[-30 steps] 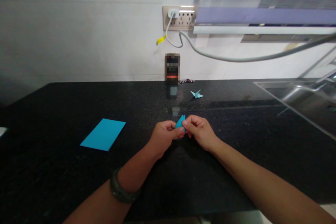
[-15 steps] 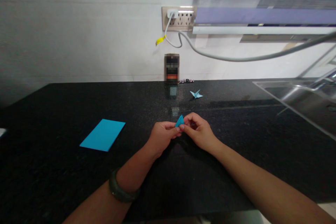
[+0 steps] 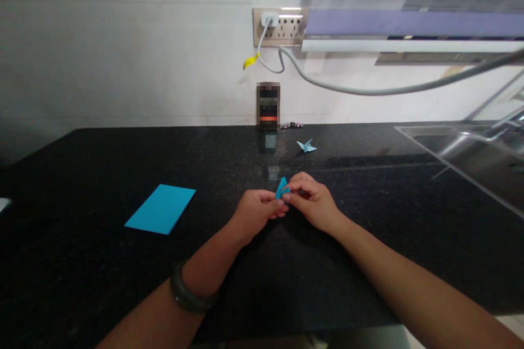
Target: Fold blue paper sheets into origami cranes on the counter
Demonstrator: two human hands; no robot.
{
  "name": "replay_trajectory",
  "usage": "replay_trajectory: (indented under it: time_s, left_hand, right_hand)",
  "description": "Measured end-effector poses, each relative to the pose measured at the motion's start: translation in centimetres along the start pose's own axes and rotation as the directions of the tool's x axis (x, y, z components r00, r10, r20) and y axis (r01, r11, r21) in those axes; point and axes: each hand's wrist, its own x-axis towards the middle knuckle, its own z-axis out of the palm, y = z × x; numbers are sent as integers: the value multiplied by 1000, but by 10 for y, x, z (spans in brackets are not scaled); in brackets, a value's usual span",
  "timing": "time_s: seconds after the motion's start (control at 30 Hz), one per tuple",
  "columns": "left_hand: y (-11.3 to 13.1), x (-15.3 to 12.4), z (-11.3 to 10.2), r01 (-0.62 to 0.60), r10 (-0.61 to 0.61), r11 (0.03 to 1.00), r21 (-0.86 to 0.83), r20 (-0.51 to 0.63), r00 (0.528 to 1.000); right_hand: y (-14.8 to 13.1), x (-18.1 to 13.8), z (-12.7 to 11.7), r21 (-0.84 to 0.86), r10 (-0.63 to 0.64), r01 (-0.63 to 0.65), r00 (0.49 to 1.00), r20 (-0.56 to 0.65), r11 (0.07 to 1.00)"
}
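Observation:
Between my two hands is a small folded piece of blue paper (image 3: 280,190), its pointed tip sticking up. My left hand (image 3: 257,211) pinches its lower left side between thumb and fingers. From the right, my right hand (image 3: 313,200) grips a part of it between thumb and index finger. Fingers hide much of the folds. Beyond my hands lies a pale blue origami crane (image 3: 306,146), wings spread. Flat blue paper sheets (image 3: 161,210) rest to the left, apart from my hands.
A black countertop (image 3: 229,158) carries everything. A phone-like upright object (image 3: 268,106), pixelated, leans at the wall beside a beaded string (image 3: 291,125). A sink (image 3: 470,147) is at the right. A grey cable (image 3: 356,90) hangs from the wall socket (image 3: 289,30).
The folded paper has turned slightly, and a part of it now shows out to the right, between my right thumb and index finger. Both hands have shifted only a little.

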Motion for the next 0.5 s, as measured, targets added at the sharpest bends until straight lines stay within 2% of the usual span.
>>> replay_trajectory:
  time_s: [0.23,0.5]
  left_hand:
    - [1,1,-6,33,-22,985,-167,64,998]
    - [0,2,-10,66,-36,975,-214,143,989]
  right_hand:
    - [-5,-1,-5,-60,-177,183,980,94,981]
    - [-9,-1,-7,-136,-155,173,979,134,975]
